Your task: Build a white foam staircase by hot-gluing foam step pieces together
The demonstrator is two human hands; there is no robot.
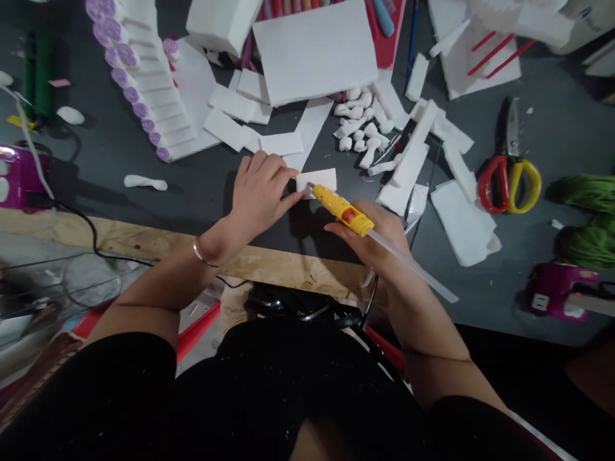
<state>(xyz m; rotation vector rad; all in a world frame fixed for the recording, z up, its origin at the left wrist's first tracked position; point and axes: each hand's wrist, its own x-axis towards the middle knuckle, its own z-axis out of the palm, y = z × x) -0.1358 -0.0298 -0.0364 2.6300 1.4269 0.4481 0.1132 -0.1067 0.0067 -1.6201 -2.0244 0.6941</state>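
Note:
My left hand pinches the left end of a small white foam strip between thumb and forefinger, just above the dark tabletop. In my right hand is a yellow hot glue gun, its fingers wrapped round the handle, which is mostly hidden. The nozzle tip touches or hovers right over the strip; I cannot tell which. A long clear glue stick sticks out of the gun's back. Beyond my left hand lie several white rectangular pieces.
A white stepped piece with purple rosettes stands at the back left. Small white twisted pieces are heaped past the gun. Scissors with red and yellow handles lie right, near green yarn and a purple power strip.

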